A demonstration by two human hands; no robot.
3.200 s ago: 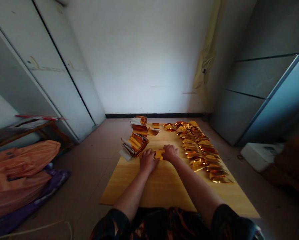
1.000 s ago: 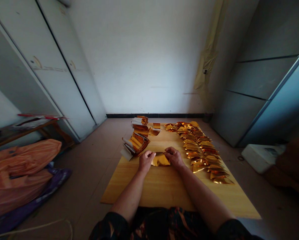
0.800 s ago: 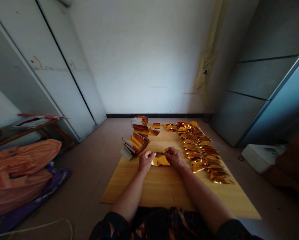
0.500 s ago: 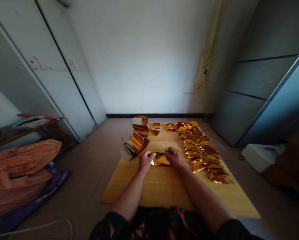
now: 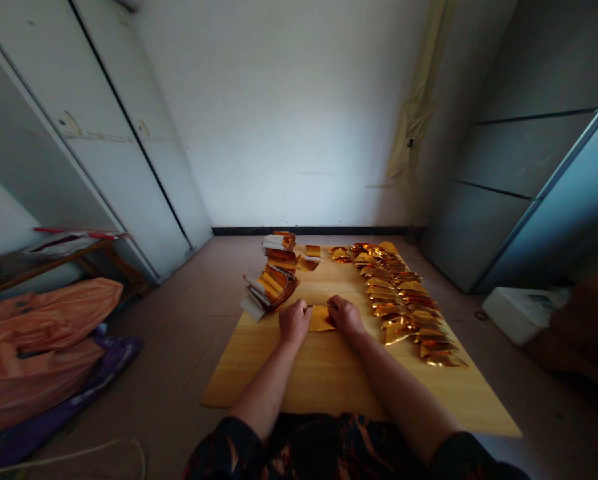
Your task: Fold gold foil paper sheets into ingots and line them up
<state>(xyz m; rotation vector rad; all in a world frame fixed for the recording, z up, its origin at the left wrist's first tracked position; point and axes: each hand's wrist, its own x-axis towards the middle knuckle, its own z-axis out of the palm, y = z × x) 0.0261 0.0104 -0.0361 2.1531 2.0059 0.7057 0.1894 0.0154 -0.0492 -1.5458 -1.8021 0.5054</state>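
Between my hands is a sheet of gold foil paper (image 5: pixel 321 319), its far edge bent up or folded over. My left hand (image 5: pixel 295 321) is closed on its left end, and my right hand (image 5: pixel 346 316) pinches the right end. Both hands rest low over the wooden board (image 5: pixel 309 373). Left of them lies an opened stack of gold foil paper (image 5: pixel 275 285) with pale backs showing. To the right, folded gold foil pieces (image 5: pixel 381 283) overlap in long rows. My fingertips are partly hidden behind the knuckles.
A second foil stack (image 5: pixel 279 250) and a few loose sheets (image 5: pixel 311 259) lie at the board's far left. Orange plastic bags (image 5: pixel 49 333) sit on the floor at left, near a cabinet (image 5: pixel 79 133). A white box (image 5: pixel 516 313) stands at right by a grey fridge-like cabinet (image 5: pixel 509 173).
The foil sheet between my hands now looks flatter and less creased at its front. My left hand has rolled inward, its fingers now more curled over the sheet's end.
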